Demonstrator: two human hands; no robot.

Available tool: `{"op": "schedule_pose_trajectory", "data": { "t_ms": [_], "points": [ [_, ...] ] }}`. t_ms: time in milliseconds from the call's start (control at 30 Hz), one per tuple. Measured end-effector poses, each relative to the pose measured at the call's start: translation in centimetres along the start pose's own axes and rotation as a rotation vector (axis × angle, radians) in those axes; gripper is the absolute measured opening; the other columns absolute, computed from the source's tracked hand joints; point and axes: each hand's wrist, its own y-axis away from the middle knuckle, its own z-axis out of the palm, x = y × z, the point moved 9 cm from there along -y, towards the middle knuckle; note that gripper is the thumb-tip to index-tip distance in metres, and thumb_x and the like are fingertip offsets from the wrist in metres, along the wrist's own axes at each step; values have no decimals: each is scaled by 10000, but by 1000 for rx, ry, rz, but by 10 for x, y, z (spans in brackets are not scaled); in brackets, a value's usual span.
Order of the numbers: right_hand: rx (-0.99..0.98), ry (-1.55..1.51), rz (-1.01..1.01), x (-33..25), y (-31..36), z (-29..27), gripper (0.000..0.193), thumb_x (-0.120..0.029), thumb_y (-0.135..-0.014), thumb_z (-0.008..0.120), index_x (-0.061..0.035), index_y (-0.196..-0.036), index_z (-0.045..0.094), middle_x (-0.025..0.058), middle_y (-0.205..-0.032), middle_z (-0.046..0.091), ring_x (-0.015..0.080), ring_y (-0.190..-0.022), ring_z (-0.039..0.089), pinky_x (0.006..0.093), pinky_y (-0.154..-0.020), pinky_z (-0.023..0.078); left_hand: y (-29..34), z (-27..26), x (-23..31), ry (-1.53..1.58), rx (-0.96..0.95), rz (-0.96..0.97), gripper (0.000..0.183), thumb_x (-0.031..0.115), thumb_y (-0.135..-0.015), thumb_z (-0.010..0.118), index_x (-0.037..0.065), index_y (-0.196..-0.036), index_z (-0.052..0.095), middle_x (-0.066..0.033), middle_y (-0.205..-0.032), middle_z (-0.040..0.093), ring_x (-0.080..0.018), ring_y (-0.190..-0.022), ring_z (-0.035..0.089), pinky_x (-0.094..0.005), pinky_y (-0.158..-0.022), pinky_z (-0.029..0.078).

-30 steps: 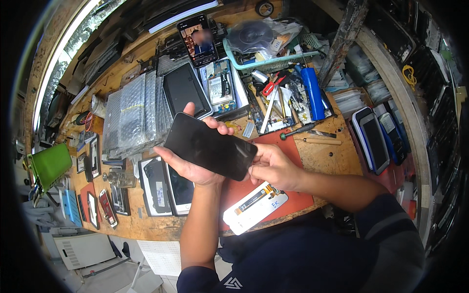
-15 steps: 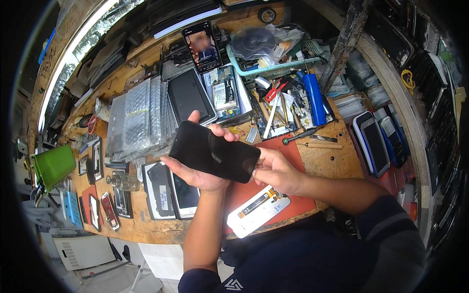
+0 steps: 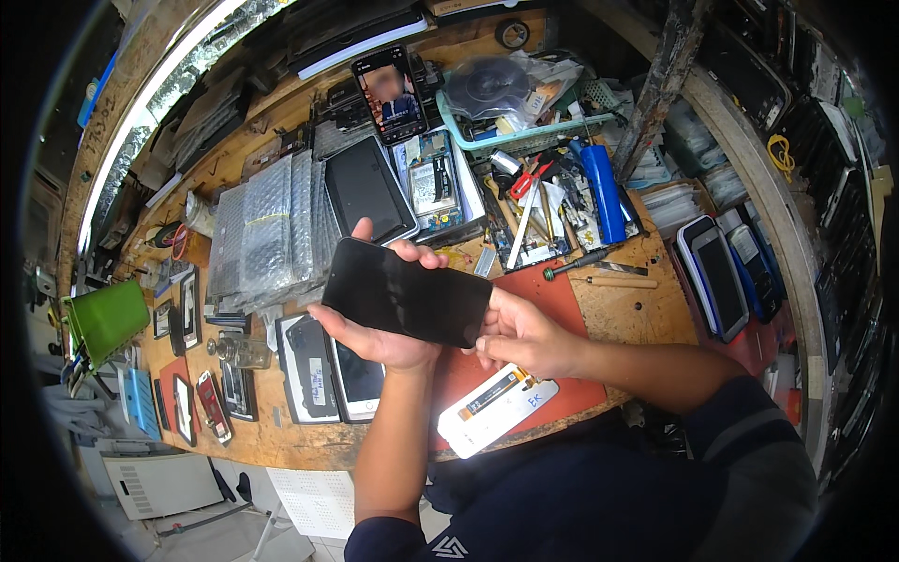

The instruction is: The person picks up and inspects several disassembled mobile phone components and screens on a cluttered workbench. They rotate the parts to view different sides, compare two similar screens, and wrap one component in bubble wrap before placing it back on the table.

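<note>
A black smartphone (image 3: 405, 292) with a dark screen lies tilted across my left hand (image 3: 384, 345). The thumb is along its near left side and the fingertips curl over its far edge. My right hand (image 3: 527, 334) pinches the phone's right end between thumb and fingers. Below the phone, a white phone screen panel (image 3: 492, 412) with an orange flex cable lies back up on the red work mat (image 3: 562, 365). Just left of my left forearm are a white phone (image 3: 360, 379) and a dark panel with a white label (image 3: 307, 370).
Bubble-wrapped panels (image 3: 272, 225) are stacked at the left. Behind are a propped phone (image 3: 390, 94) with a lit screen, a teal basket (image 3: 524, 137), and a tool tray with a blue cylinder (image 3: 603, 192). A screwdriver (image 3: 585, 262) lies right of the mat. Several phones rest at the front left.
The phone has shifted slightly left in my hands, and my right fingers have moved a little along its right end. The view has shifted slightly.
</note>
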Motion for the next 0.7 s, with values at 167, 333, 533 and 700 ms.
{"op": "schedule_pose_trajectory", "data": {
  "t_ms": [167,333,533,700],
  "points": [
    [22,36,-9,1,-1,-2,356,9,-941,523,-16,-1289,448,67,-994,603,104,-770,607,266,-683,520,2,5,0,10,-47,6,1002,832,-928,271,14,-1503,331,-196,-1047,652,-303,-920,634,-509,-887,517],
    [82,60,66,3,1,-10,207,-23,-978,469,3,-1179,512,87,-914,657,128,-692,660,263,-597,532,3,6,-1,-24,-58,14,1009,834,-926,272,10,-1505,323,-196,-1051,648,-302,-946,629,-508,-897,513],
    [96,54,54,2,-2,-13,190,-123,-1048,395,24,-1092,507,141,-870,688,158,-646,691,269,-530,554,2,4,-3,7,-36,-8,1004,831,-928,265,9,-1502,326,-186,-1049,649,-299,-944,628,-497,-889,513],
    [106,22,89,7,-2,-18,233,-163,-1069,370,32,-1030,492,175,-865,693,178,-639,700,275,-519,562,1,4,-4,3,-28,-18,993,824,-931,269,10,-1497,333,-189,-1046,653,-306,-925,633,-495,-878,518]
  ]
}}
